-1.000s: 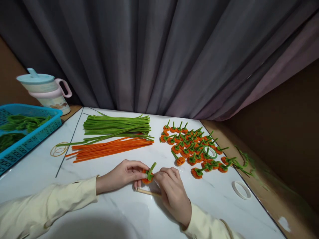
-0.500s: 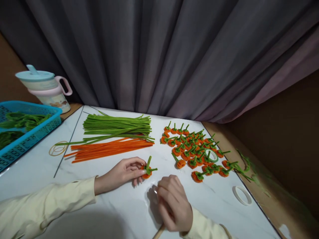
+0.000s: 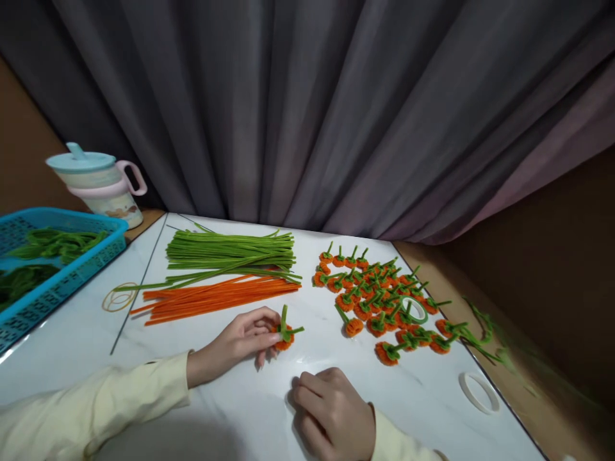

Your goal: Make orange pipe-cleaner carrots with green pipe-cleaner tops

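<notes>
One small orange pumpkin (image 3: pixel 284 337) made of fuzzy pipe cleaner, pinched between thumb and fingertips of the left hand (image 3: pixel 240 339), just above the white marble-patterned worktop (image 3: pixel 230 410). Body is a tight orange coil, rounded and flattish; a green stem stands up from its top, and a second green end juts sideways to the right.

Right hand (image 3: pixel 334 415) rests knuckles-up on the worktop near the lower edge of view, fingers curled under into a loose fist; whether anything sits inside it cannot be told. Both sleeves pale cream.

Beyond the left hand: a bundle of straight orange pipe cleaners (image 3: pixel 216 296), and behind that a bundle of green pipe cleaners (image 3: pixel 230 250). To the right, a cluster of finished pumpkins (image 3: pixel 375 294), same orange coil and green stem, with a green tape roll (image 3: pixel 415 310) lying among them. A white ring (image 3: pixel 478 392) lies apart near the right edge. Far left: blue basket (image 3: pixel 72 269) holding green stuff, lidded cup (image 3: pixel 98 182) behind it, rubber bands (image 3: pixel 115 299) on the worktop.
</notes>
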`<state>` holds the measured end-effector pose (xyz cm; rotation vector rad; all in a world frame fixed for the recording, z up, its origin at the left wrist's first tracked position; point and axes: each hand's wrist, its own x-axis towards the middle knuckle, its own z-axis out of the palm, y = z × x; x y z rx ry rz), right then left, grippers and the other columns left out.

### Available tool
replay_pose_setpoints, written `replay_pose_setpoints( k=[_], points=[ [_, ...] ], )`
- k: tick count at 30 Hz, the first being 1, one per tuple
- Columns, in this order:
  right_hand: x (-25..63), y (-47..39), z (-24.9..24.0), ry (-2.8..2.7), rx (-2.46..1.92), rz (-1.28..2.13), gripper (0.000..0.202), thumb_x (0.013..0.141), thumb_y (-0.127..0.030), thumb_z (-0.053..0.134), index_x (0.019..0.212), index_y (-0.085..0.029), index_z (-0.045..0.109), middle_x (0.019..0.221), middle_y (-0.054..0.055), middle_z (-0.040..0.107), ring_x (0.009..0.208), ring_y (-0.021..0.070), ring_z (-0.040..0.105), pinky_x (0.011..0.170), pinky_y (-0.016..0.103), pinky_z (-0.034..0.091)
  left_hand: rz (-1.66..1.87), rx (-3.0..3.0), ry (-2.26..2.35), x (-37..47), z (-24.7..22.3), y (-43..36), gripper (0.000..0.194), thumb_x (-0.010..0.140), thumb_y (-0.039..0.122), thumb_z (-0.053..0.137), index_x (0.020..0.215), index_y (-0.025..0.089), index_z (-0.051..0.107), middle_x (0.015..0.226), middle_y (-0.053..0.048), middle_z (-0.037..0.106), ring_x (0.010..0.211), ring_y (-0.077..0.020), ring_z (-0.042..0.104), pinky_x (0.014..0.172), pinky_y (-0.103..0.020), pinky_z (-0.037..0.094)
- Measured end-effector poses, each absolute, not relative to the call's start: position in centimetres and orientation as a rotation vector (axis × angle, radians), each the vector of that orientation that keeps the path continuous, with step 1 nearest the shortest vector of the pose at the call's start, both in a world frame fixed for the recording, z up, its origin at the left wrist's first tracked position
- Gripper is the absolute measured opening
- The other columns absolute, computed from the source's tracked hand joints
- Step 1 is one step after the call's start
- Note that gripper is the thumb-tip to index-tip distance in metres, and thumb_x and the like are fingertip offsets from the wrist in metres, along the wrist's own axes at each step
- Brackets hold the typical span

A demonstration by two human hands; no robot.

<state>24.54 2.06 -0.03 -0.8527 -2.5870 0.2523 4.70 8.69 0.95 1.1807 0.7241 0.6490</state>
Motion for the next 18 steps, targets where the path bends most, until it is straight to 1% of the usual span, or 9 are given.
replay_pose_setpoints(
  k=[5, 10, 13, 15, 17, 18],
  points=[
    [24.5, 2.2, -0.2, -2.571, -0.979, 0.265, 0.02, 0.077, -0.015, 0.03, 0.07, -0.018, 0.049, 0.066, 0.003, 0.052, 0.053, 0.0129, 0.045, 0.047, 0.026, 0.033, 0.682, 1.122, 0.736, 4.5, 0.6, 9.3, 0.028, 0.075, 0.032, 0.061, 0.091, 0.014, 0.046, 0.068, -0.002, 0.057, 0.051, -0.0109, 0.054, 0.044, -0.021, 0.041],
    [24.1, 2.2, -0.5, -2.506, -1.101, 0.267, 0.02, 0.079, -0.013, 0.03, 0.074, -0.018, 0.049, 0.067, 0.003, 0.052, 0.053, 0.0125, 0.048, 0.047, 0.024, 0.034, 0.662, 1.14, 0.74, 4.6, 0.7, 9.4, 0.028, 0.075, 0.033, 0.06, 0.092, 0.014, 0.047, 0.069, -0.002, 0.058, 0.048, -0.0098, 0.052, 0.044, -0.022, 0.041],
    [23.9, 2.8, 0.3, -2.414, -1.072, 0.216, 0.02, 0.079, -0.011, 0.031, 0.073, -0.019, 0.048, 0.063, 0.002, 0.052, 0.051, 0.0121, 0.049, 0.046, 0.025, 0.035, 0.656, 1.3, 0.764, 4.8, 0.9, 8.8, 0.025, 0.075, 0.03, 0.059, 0.092, 0.013, 0.052, 0.075, -0.004, 0.06, 0.06, -0.0118, 0.055, 0.055, -0.024, 0.045],
    [24.4, 3.3, 1.6, -2.337, -0.987, 0.092, 0.02, 0.079, -0.009, 0.033, 0.078, -0.019, 0.05, 0.063, 0.003, 0.054, 0.053, 0.0129, 0.051, 0.048, 0.026, 0.038, 0.663, 1.555, 0.806, 4.9, 0.9, 8.3, 0.02, 0.075, 0.026, 0.059, 0.09, 0.013, 0.058, 0.081, -0.006, 0.062, 0.068, -0.0129, 0.056, 0.064, -0.025, 0.045],
    [25.5, 2.9, 3.1, -2.277, -0.837, -0.096, 0.019, 0.08, -0.011, 0.038, 0.09, -0.017, 0.053, 0.072, 0.007, 0.059, 0.061, 0.0158, 0.055, 0.052, 0.029, 0.042, 0.655, 1.808, 0.823, 4.8, 1.1, 8.3, 0.017, 0.076, 0.022, 0.057, 0.09, 0.014, 0.063, 0.088, -0.007, 0.063, 0.075, -0.0146, 0.056, 0.07, -0.025, 0.044],
    [26.2, 2.2, 3.7, -2.212, -0.816, -0.143, 0.017, 0.082, -0.013, 0.042, 0.093, -0.017, 0.055, 0.077, 0.009, 0.06, 0.067, 0.0169, 0.057, 0.056, 0.03, 0.044, 0.636, 1.9, 0.815, 4.7, 1.3, 8.5, 0.018, 0.077, 0.021, 0.056, 0.091, 0.015, 0.064, 0.091, -0.007, 0.063, 0.08, -0.0159, 0.056, 0.074, -0.026, 0.044]
  ],
)
